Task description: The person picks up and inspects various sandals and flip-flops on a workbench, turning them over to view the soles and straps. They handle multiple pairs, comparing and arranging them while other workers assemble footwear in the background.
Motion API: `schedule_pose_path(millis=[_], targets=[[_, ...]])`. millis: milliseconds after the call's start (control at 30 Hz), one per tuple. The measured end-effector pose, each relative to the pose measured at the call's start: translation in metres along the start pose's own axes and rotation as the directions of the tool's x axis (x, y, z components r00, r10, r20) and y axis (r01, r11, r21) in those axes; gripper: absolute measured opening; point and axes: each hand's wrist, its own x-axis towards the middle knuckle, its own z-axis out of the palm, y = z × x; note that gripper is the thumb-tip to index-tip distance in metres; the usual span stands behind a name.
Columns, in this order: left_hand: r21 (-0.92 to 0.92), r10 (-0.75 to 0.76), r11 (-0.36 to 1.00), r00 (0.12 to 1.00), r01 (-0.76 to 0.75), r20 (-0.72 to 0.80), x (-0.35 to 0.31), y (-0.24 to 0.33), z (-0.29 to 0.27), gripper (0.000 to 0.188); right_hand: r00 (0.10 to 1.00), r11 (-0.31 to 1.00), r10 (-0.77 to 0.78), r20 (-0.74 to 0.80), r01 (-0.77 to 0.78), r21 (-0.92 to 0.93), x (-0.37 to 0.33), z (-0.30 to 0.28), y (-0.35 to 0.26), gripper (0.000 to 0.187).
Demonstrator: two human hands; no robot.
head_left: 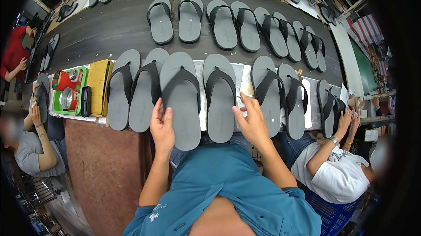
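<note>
Directly in front of me lie two grey flip-flops with black straps, a left-hand flip-flop (184, 122) and a right-hand flip-flop (220, 122), toes pointing away. Beside the outer edge of the first is my left hand (162, 128), thumb and fingers apart; whether it touches the sole I cannot tell. My right hand (252, 122) hovers by the outer edge of the other, its thumb and forefinger spread and nothing in them. Another grey pair (119, 109) lies to the left, and more grey flip-flops (272, 117) to the right.
A dark conveyor belt (118, 21) beyond the bench carries several grey flip-flops (190, 25). At left stand a green tray (57, 100) with red tins and a yellow box (100, 87). Co-workers sit on both sides, one holding a flip-flop (42, 100). A brown surface (105, 170) lies at my left.
</note>
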Motion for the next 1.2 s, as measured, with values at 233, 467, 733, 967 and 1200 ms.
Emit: schedule_pose_path(millis=[233,467,733,967,1200], targets=[[0.034,-0.073,0.997,0.995,0.071,0.066,0.004,-0.024,0.013,0.054,0.997,0.996,0.082,-0.005,-0.082,0.040,0.007,0.038,0.038,0.067],[-0.322,-0.227,0.900,0.947,0.293,0.226,-0.001,0.033,0.020,0.033,0.980,0.614,0.037,0.198,-0.179,0.769,0.005,0.015,0.007,0.041],[-0.516,-0.359,0.670,0.842,0.533,0.403,-0.032,0.020,0.057,0.045,0.958,0.286,0.068,0.278,-0.286,0.915,-0.012,0.047,-0.032,0.052],[-0.509,-0.292,0.686,0.837,0.520,0.463,-0.034,0.022,0.052,0.048,0.993,0.424,0.002,0.118,-0.108,0.899,-0.016,0.058,-0.017,0.055],[-0.524,-0.177,0.694,0.821,0.495,0.542,-0.029,0.013,0.041,0.051,0.990,0.384,-0.074,0.120,-0.083,0.919,-0.017,0.054,-0.020,0.057]])
